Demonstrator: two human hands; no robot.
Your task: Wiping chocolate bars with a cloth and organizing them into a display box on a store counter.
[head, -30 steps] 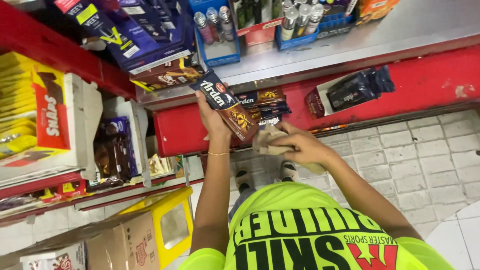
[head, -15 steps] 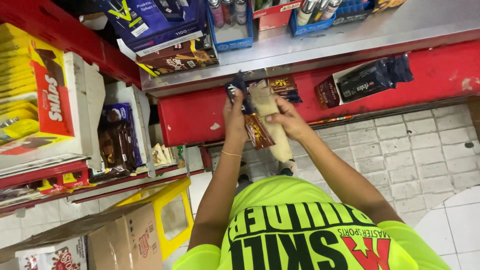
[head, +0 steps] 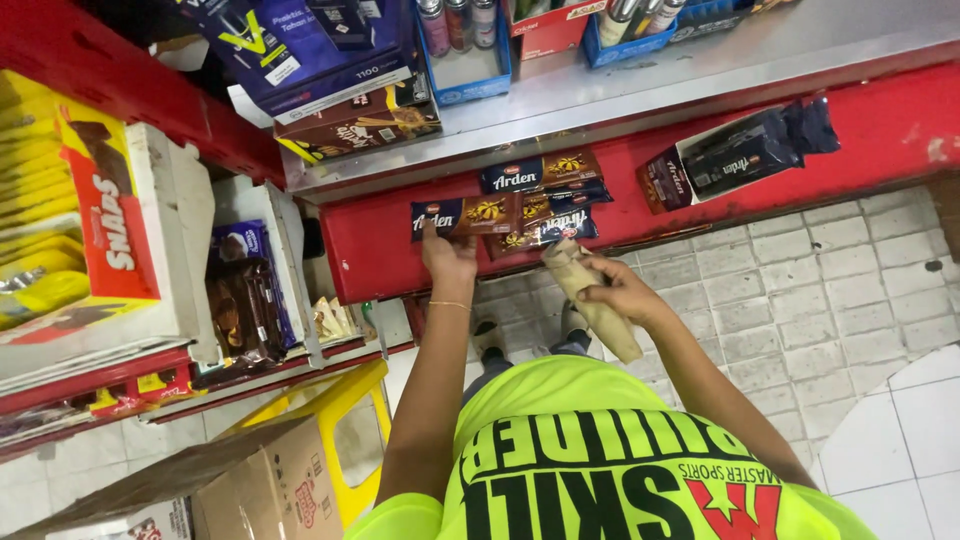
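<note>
My left hand [head: 448, 258] reaches up to the red shelf [head: 380, 250] and grips the lower edge of a dark blue and brown snack pack [head: 465, 215] lying flat there. A few more packs of the same kind [head: 548, 190] lie stacked just right of it. My right hand [head: 618, 290] hangs lower, in front of the shelf, shut around a rolled beige cloth [head: 590, 300] that points down towards my green shirt.
An open display box of dark packs [head: 740, 155] sits further right on the red shelf. Above runs a metal shelf [head: 640, 85] with small bottles in blue trays. White boxes of sweets [head: 245, 300] fill the left shelves. A cardboard carton [head: 250, 490] and a yellow frame [head: 345, 400] stand on the tiled floor.
My left hand has carried the snack pack up from in front of me and laid it flat on the red shelf. My right hand with the cloth has dropped slightly to the right.
</note>
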